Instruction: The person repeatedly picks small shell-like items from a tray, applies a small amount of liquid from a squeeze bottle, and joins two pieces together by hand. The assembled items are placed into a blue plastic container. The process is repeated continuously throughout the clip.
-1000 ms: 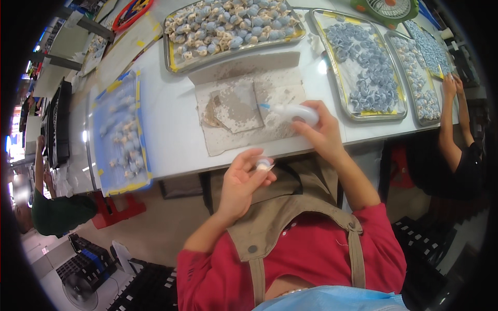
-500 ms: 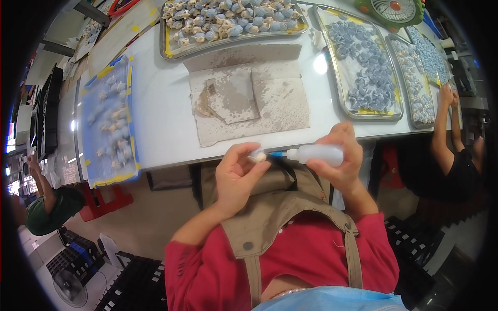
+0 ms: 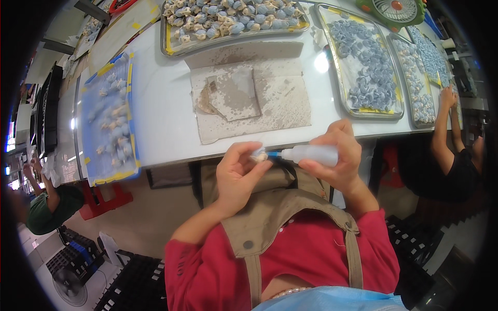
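Face mask [image 3: 332, 299], light blue, at the lower edge. Shirt [image 3: 321, 259], red; a column of dark marks like lettering on the left sleeve, too small to make out. Apron [image 3: 285, 207], tan, with straps and dark round fasteners.

Left hand [image 3: 237, 173]: forearm slanting up from the lower left, elbow bent, palm turned inward, fingers curled. Thumb and forefinger pinch a small piece [image 3: 259, 155], pale blue and cream, in front of the apron, just short of the table edge.

Right hand [image 3: 340, 155]: forearm rising from the lower right, wrist bent inward, fingers and thumb closed around a squeeze bottle [image 3: 314, 154]. Bottle white, translucent, held nearly level; blue tip [image 3: 273, 155] aimed left at the piece; whether they touch cannot be told.

Table [image 3: 163, 103], white. On it, cardboard sheet [image 3: 288, 122], grey and stained, one flap raised at the back. Left, blue-edged tray [image 3: 115, 180], yellow-taped, contents blurred. Right, metal tray [image 3: 374, 115] of grey-blue curled pieces; beyond it, narrower tray [image 3: 424, 125] of blue-and-cream pieces.

Farther back, large tray [image 3: 233, 42], heaped with blue-and-cream pieces; fan [image 3: 392, 8], green-framed. Far right, co-worker in a black top [image 3: 461, 173], both hands raised together.
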A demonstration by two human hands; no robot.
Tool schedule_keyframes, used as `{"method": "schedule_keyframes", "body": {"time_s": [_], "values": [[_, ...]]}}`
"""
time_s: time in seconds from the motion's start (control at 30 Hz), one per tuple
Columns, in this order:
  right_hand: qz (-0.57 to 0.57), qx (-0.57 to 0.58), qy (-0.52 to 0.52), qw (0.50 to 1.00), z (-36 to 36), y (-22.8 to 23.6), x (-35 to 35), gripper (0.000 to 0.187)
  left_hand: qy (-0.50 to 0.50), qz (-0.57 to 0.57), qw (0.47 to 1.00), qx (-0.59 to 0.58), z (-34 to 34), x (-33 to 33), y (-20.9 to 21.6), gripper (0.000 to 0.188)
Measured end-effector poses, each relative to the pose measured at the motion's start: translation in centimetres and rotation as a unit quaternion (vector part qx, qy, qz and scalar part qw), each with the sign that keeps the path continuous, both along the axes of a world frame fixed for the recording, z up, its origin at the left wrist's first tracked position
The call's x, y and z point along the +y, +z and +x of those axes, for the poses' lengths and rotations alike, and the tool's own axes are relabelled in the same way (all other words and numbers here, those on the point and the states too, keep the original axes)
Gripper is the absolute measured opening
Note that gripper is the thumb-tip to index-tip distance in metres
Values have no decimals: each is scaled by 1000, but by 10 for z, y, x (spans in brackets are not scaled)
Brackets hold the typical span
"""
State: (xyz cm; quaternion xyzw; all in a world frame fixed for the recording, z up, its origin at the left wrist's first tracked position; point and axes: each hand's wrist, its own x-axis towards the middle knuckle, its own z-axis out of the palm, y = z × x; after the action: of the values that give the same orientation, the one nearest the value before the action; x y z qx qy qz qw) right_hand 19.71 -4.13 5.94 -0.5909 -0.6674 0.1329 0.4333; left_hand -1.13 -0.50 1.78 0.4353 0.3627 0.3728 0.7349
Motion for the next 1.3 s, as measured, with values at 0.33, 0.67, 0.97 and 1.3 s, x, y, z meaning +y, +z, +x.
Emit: {"method": "schedule_keyframes", "body": {"time_s": [0.33,0.67,0.97,1.3], "values": [[-7,34,-18,999,3,-1,-1,32,-1,-31,1000,-6,0,2,6,34],[-2,19,-15,1000,4,-2,2,34,12,-49,999,-19,1,2,6,31],[-12,23,-13,1000,3,-4,3,32,18,-45,999,-21,-1,3,3,31],[-101,206,-119,966,6,-51,49,24,31,-35,997,-57,-1,8,-4,33]]}}
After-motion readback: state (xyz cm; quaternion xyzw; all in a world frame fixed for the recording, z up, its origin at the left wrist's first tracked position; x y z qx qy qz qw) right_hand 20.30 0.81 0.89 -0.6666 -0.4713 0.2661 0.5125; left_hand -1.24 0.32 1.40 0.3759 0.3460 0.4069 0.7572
